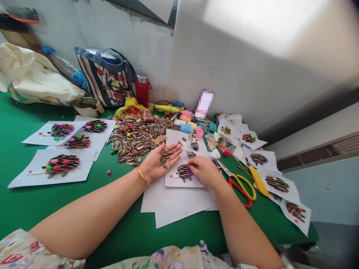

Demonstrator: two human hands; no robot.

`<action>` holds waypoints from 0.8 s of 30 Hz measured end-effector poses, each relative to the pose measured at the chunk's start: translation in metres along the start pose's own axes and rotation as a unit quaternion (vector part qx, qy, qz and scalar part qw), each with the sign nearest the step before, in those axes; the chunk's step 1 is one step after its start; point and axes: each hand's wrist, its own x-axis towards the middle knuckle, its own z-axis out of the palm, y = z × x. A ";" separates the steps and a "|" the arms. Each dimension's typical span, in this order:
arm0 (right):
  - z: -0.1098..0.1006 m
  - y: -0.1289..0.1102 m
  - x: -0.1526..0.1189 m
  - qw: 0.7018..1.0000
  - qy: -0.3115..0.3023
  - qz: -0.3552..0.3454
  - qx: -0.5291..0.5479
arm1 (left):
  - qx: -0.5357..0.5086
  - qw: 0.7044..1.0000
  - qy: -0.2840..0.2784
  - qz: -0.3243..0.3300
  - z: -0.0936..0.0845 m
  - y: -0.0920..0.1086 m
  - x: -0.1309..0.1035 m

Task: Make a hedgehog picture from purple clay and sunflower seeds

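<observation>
My left hand lies palm up, fingers stretched out, with a small heap of striped sunflower seeds resting on it. Over the right side of a white paper sheet, my right hand has its fingertips pinched together at a hedgehog figure. This figure has a purple body covered in sunflower seeds and a white snout. Whatever the pinched fingers hold is hidden. Dark clay pieces and a few loose seeds lie on the sheet above the hedgehog. More white sheets are stacked underneath.
A large pile of sunflower seeds spreads behind my left hand. Scissors and a yellow utility knife lie at right. Finished hedgehog sheets flank both sides. Coloured clay, a red flask and bags stand near the wall.
</observation>
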 end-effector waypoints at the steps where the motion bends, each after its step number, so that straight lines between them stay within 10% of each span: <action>1: 0.000 0.000 0.000 1.000 -0.001 -0.004 -0.005 | 0.000 1.000 0.000 0.000 0.000 0.000 0.000; 18: 0.003 0.005 0.001 0.999 0.001 -0.031 -0.016 | -0.005 1.000 0.000 -0.004 -0.001 0.000 0.001; 24: -0.002 -0.005 -0.003 0.991 0.123 -0.057 0.016 | -0.011 0.999 -0.028 -0.029 0.000 0.000 -0.002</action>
